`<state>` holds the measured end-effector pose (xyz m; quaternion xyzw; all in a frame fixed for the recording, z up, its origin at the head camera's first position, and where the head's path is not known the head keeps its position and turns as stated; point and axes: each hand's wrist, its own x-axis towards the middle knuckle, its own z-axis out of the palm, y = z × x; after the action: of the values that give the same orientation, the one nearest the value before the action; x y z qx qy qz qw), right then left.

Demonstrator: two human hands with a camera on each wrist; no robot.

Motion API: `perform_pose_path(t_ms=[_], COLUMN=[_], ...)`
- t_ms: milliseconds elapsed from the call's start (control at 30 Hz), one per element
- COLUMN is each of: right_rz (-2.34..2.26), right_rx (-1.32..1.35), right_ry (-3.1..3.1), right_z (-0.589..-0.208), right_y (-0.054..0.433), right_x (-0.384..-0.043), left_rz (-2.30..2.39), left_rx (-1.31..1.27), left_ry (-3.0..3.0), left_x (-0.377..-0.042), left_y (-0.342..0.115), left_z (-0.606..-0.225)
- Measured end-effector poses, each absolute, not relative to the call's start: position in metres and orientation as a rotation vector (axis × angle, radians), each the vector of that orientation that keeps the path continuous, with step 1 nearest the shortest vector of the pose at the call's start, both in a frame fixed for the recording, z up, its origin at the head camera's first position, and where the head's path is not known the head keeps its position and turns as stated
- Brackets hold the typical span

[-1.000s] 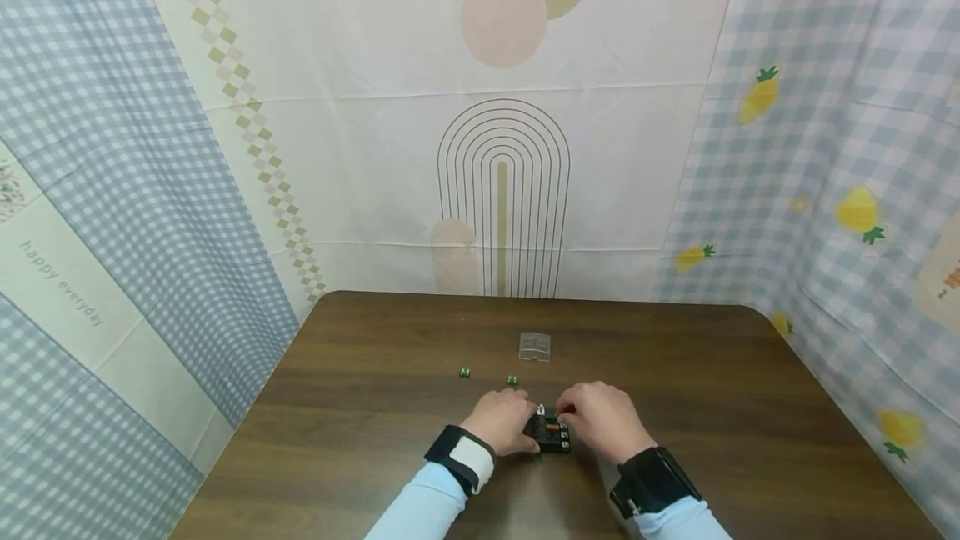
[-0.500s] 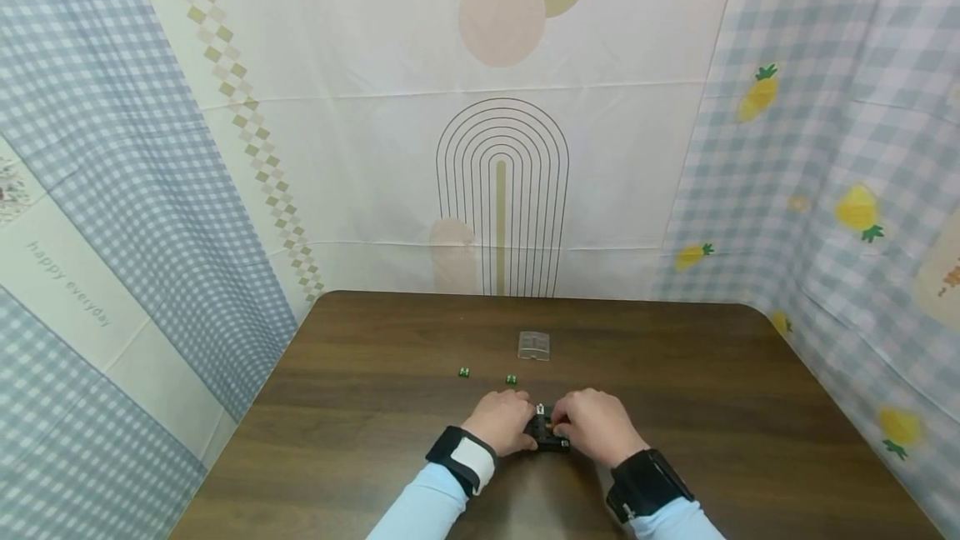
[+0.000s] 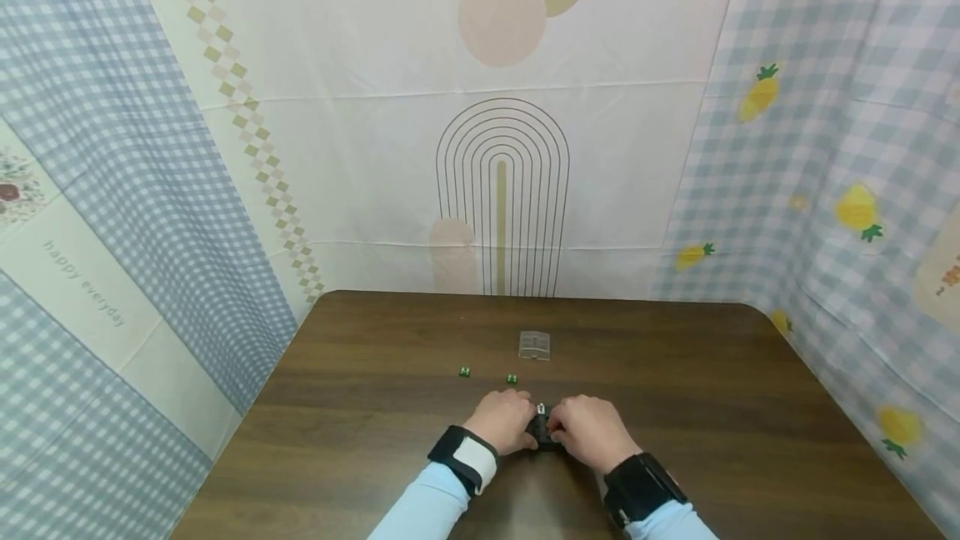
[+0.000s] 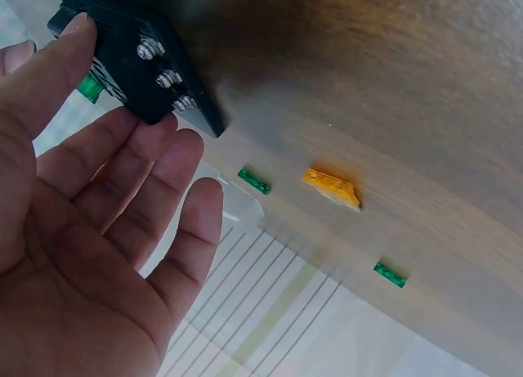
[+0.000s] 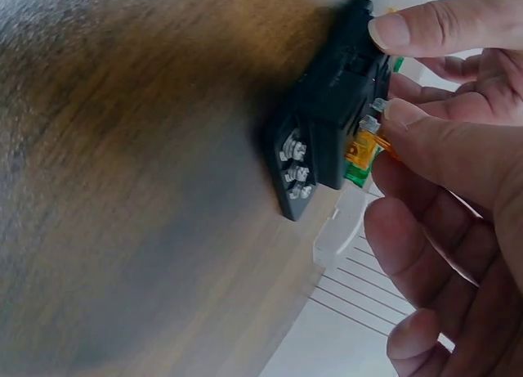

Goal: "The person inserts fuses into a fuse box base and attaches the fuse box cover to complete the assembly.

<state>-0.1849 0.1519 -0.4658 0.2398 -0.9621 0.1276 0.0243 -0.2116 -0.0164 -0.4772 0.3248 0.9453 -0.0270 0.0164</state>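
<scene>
In the head view, my left hand (image 3: 501, 422) steadies a black fuse block (image 3: 542, 433) on the table. The left wrist view shows the thumb on one side of the block (image 4: 122, 50) and fingers against the other, with metal screw terminals along one end. My right hand (image 3: 592, 430) works close over the block's right part. Its thumb and index finger pinch a small orange blade fuse (image 5: 386, 145) at the block's slots, mostly hidden by the fingertips. Beside it sit a seated orange fuse (image 5: 359, 151) and a green fuse (image 5: 357, 174).
Two green blade fuses (image 3: 464, 372) (image 3: 512, 379) lie beyond my left hand. An orange fuse (image 4: 331, 187) lies near them, hidden in the head view. Further back is a clear plastic cover (image 3: 535, 346) on the brown wooden table (image 3: 375, 373). Patterned cloths (image 3: 360, 173) hang behind.
My right hand has shifted a little left and down over the fuse block, covering more of it. My left hand has stayed in place on the block.
</scene>
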Motion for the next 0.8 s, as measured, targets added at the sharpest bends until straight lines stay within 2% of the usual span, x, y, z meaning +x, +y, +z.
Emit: perform_pose_path(t_ms=[800], right_rz=[0.213], right_rx=[0.854], right_ry=[-2.828], right_z=[-0.477], right_y=[0.149], right_x=[-0.185], left_rz=[-0.066], left_rx=[1.052], left_ry=[2.958], left_x=[-0.211], left_y=[-0.017], left_z=[-0.477])
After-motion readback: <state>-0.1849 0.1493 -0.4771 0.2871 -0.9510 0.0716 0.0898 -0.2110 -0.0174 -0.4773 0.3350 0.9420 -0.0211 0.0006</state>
